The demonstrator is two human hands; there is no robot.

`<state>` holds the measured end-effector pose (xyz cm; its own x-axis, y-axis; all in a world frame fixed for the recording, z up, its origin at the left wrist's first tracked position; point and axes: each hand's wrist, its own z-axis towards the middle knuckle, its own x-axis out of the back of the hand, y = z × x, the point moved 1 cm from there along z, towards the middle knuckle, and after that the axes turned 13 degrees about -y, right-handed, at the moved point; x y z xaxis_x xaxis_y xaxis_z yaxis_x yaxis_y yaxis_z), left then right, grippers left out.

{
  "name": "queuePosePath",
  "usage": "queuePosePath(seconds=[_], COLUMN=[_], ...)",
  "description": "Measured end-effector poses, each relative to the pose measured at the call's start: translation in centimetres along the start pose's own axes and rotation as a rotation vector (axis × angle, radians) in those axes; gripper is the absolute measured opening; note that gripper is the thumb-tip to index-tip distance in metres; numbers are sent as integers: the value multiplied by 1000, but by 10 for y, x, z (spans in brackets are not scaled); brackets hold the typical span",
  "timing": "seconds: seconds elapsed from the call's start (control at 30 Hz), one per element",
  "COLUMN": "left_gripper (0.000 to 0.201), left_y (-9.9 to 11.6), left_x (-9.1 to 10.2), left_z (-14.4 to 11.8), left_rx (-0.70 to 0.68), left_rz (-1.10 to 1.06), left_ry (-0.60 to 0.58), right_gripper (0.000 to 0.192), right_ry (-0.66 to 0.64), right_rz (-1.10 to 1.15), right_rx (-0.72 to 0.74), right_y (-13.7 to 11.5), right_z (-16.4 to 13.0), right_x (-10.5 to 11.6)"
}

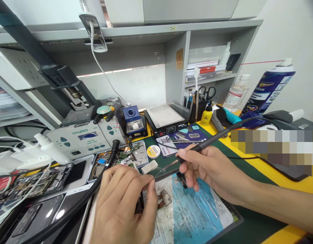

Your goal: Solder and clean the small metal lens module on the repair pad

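Note:
My right hand [204, 166] grips the black handle of a soldering iron [209, 144], whose thin metal tip [169, 166] points left. My left hand [128, 200] is closed in a pinch, thumb against forefinger, on what looks like a thin wire [157, 173] close to the iron's tip. Whether wire and tip touch I cannot tell. Below both hands lies a worn blue-and-white work pad [197, 210]. On it, beside my left thumb, is a small metal part with a brown flex cable [165, 198]. A small black part [182, 180] sits under my right fingers.
Behind stand a soldering station [82, 137], a blue tip-cleaner holder [133, 122] and a heating plate [166, 118]. A tray of circuit boards [143, 152] and a round tin [153, 151] lie beyond my left hand. A thick black hose [105, 176] crosses the left side. A spray can [269, 88] stands right.

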<state>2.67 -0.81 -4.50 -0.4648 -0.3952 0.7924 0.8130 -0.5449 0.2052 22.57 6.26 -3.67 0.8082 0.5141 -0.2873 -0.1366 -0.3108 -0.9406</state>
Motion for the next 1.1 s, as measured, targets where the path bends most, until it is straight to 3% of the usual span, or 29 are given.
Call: queuePosePath(seconds=[1.1], left_gripper=[14], left_y=[-1], left_x=[-2], left_z=[0], left_rx=[-3], left_rz=[17], left_ry=[1], right_gripper=[35], right_ry=[-2], right_rz=[10], right_rx=[8], right_y=[1], right_z=[1], right_x=[0])
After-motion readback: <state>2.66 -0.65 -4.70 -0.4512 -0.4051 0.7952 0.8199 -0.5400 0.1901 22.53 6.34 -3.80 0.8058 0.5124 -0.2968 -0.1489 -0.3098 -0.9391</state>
